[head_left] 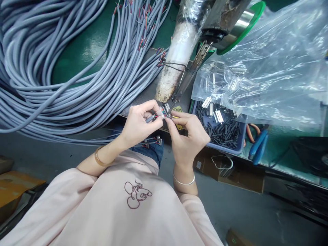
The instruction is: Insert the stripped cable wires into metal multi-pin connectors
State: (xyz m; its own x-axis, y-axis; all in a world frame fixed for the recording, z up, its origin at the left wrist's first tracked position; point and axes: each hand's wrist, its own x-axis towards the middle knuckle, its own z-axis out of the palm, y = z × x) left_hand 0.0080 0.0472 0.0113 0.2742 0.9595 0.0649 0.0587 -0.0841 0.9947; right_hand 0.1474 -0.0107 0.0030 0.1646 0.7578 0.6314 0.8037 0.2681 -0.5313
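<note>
My left hand [138, 123] is closed in a pinch on the stripped end of a grey cable [149, 119], whose thin coloured wires [159, 117] show between thumb and fingers. At those wires sits a small multi-pin connector [166, 108]. My right hand [189, 135] is closed too, with thumb and forefinger at the connector's lower right side; its fingertips partly hide what they grip. Just above the fingers is the tip of a soldering iron [191, 73], mounted pointing down beside a white, scorched wrapped tube [174, 61].
Bundled grey cables [84, 92] cover the bench's left. On the right, a blue bin [242, 138] holds black sleeves and metal connectors under a plastic bag [276, 68]. Blue-handled pliers [258, 145] lie beside it. A green-rimmed spool [246, 27] stands behind. Wired connectors [153, 141] hang near my lap.
</note>
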